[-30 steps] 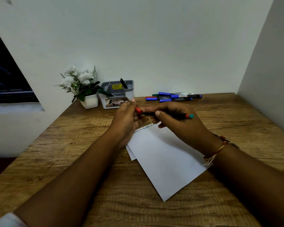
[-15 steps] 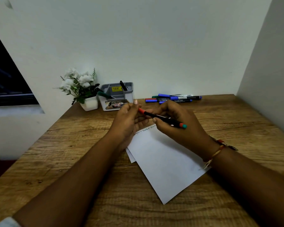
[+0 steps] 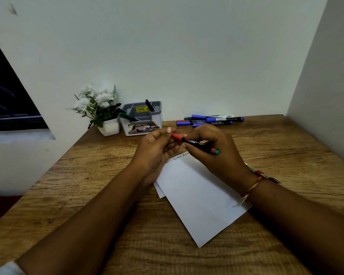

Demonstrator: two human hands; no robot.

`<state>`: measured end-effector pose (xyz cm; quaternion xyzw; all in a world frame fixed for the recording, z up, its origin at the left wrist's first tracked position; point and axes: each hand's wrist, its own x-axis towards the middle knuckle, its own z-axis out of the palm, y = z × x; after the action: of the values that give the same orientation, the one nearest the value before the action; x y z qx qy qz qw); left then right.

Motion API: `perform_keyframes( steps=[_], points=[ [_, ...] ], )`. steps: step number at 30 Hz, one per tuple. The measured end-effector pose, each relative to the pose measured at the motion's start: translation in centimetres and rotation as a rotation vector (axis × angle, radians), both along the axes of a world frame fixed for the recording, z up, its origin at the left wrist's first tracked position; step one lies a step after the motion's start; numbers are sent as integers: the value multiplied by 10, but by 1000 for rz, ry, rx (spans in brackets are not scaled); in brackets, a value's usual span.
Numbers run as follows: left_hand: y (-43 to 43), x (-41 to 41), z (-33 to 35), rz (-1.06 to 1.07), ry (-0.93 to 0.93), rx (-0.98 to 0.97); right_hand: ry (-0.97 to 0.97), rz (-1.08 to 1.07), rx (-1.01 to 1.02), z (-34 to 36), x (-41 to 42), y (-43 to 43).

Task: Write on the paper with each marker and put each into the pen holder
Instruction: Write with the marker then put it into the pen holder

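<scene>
Head view: the marker [image 3: 195, 144] hangs above the paper [image 3: 199, 199] at its far edge, long axis slanting from its red cap [image 3: 176, 136], up-left toward the pen holder [image 3: 141, 118], down-right to its teal tail. Here the left hand [image 3: 157, 149] pinches that red cap, while the right hand [image 3: 220, 155] curls around the black barrel.

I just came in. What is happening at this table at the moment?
A person holds one marker in both hands above the paper. The left hand pinches its red cap, and the right hand grips the black barrel. The paper lies on the wooden table and has one line of writing near its far edge. At least two markers stand in the grey pen holder by the wall. Several loose markers lie to its right.
</scene>
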<state>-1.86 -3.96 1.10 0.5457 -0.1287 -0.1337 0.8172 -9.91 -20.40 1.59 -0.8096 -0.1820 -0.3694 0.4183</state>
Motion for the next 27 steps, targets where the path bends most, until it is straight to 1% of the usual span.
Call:
perform_keyframes(
  steps=[5,8,11,13,15,18,20,23,25,27],
  points=[
    [8,1,2,-55,-68,-10,37,43,34,1,1,1],
    [7,-1,2,-33,-64,-31,98,61,8,0,1,-1],
    [11,1,12,127,-100,-60,161,-30,-10,1,5,-8],
    [23,5,24,309,-216,-45,175,-94,-8,2,6,-15],
    [40,11,34,534,-357,28,190,-148,-23,2,6,-22],
    [60,20,50,807,-475,96,236,-198,-83,0,7,-30],
    [64,26,61,896,-559,155,276,-197,-137,-1,9,-31],
    [62,39,72,962,-681,285,302,-187,-191,-3,11,-30],
    [58,50,74,970,-697,337,309,-185,-217,-4,12,-30],
    [53,60,71,962,-662,395,314,-185,-237,-4,13,-31]
  ],
)
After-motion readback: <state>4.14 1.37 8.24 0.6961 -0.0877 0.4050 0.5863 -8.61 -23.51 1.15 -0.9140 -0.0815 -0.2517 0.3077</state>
